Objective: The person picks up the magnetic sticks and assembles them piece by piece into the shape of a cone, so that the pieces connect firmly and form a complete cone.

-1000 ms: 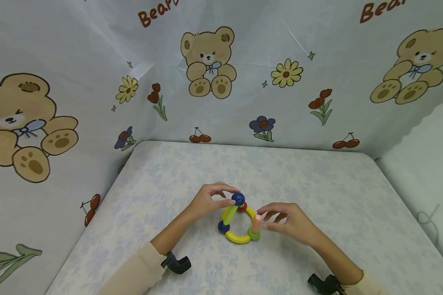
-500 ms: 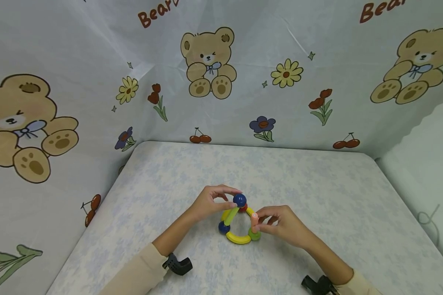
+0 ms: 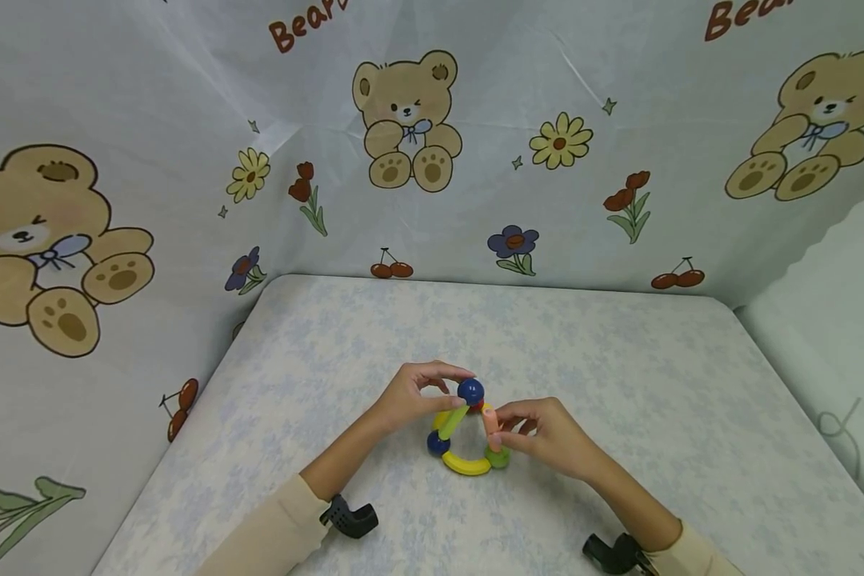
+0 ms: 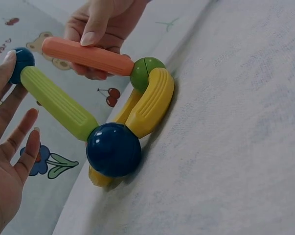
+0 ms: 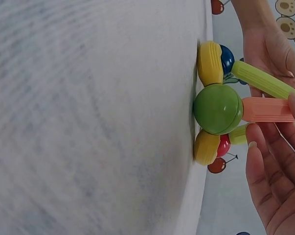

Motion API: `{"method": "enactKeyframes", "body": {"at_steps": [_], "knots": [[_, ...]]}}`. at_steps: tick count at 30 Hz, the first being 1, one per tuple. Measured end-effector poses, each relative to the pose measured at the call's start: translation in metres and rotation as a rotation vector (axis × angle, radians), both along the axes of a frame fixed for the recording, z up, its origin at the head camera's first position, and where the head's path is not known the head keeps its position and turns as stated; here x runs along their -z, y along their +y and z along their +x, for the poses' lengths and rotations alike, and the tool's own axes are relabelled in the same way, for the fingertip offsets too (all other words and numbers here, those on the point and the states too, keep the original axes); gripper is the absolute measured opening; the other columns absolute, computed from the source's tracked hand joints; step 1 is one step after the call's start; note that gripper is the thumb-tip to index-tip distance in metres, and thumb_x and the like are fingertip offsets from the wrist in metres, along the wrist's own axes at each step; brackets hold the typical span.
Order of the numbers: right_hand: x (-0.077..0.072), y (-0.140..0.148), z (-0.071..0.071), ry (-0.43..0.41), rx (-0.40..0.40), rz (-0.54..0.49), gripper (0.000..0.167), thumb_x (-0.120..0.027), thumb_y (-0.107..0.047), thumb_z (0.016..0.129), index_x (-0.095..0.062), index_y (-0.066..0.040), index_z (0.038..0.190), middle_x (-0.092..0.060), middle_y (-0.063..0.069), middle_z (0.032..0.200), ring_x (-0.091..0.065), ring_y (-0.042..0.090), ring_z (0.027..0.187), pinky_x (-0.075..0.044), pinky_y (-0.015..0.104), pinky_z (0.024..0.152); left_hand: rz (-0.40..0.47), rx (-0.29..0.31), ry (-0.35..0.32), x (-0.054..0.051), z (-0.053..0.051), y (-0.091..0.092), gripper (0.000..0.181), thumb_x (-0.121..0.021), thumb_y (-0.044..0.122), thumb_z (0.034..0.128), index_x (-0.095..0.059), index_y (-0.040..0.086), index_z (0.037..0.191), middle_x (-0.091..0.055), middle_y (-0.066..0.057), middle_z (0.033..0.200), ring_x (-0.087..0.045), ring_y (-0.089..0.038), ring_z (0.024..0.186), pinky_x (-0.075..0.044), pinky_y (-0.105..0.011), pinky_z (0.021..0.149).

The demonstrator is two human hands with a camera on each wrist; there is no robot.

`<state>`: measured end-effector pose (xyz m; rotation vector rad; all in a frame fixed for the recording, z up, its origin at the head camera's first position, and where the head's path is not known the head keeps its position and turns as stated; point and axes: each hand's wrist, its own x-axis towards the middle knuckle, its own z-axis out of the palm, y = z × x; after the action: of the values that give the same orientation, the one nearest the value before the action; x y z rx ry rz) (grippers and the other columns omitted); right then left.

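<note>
A magnetic ball-and-stick toy stands on the table. Its base ring joins curved yellow sticks [image 3: 466, 465] with a lower blue ball [image 4: 113, 149], a green ball [image 3: 498, 457] and a red ball [image 5: 224, 146]. My left hand [image 3: 414, 398] pinches an upper blue ball [image 3: 471, 391] between thumb and index finger, at the top of a slanting light-green stick [image 4: 59, 103]. With thumb and fingers my right hand [image 3: 547, 432] grips an orange stick [image 4: 88, 56], whose lower end meets the green ball. Its upper end leans inward, apart from the upper blue ball.
The table [image 3: 317, 336] has a pale blue-patterned cover. Behind it and at the left hangs a cloth [image 3: 475, 120] printed with bears. Black cameras [image 3: 350, 518] are strapped to both wrists. A thin cord [image 3: 838, 428] lies beyond the right edge.
My right hand has moved left to take hold of the orange stick and has tilted its top toward the upper blue ball. My left hand and that ball have shifted slightly right.
</note>
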<state>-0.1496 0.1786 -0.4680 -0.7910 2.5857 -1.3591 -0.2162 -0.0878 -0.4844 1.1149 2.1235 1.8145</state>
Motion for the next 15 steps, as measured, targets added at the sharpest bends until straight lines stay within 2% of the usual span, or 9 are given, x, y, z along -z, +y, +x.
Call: {"method": "enactKeyframes", "body": {"at_steps": [5, 15], "knots": [[0.0002, -0.0017, -0.0009, -0.003, 0.001, 0.002, 0.021, -0.076, -0.026, 0.094, -0.078, -0.014, 0.112, -0.075, -0.011, 0.098, -0.067, 0.009, 0.086, -0.056, 0.031, 0.071, 0.000, 0.003, -0.004, -0.0007, 0.0010, 0.0000, 0.034, -0.077, 0.015, 0.0925, -0.072, 0.012, 0.126, -0.070, -0.001, 0.124, -0.063, -0.018, 0.113, -0.053, -0.049, 0.090], [0.0009, -0.0025, -0.0021, 0.008, -0.012, -0.013, 0.022, -0.076, -0.022, 0.094, -0.078, -0.011, 0.113, -0.075, -0.008, 0.100, -0.068, 0.010, 0.086, -0.056, 0.031, 0.070, 0.001, 0.029, -0.003, -0.0017, 0.0023, 0.0027, 0.034, -0.077, 0.012, 0.0920, -0.073, 0.011, 0.126, -0.070, -0.001, 0.125, -0.063, -0.018, 0.114, -0.054, -0.049, 0.090]]}}
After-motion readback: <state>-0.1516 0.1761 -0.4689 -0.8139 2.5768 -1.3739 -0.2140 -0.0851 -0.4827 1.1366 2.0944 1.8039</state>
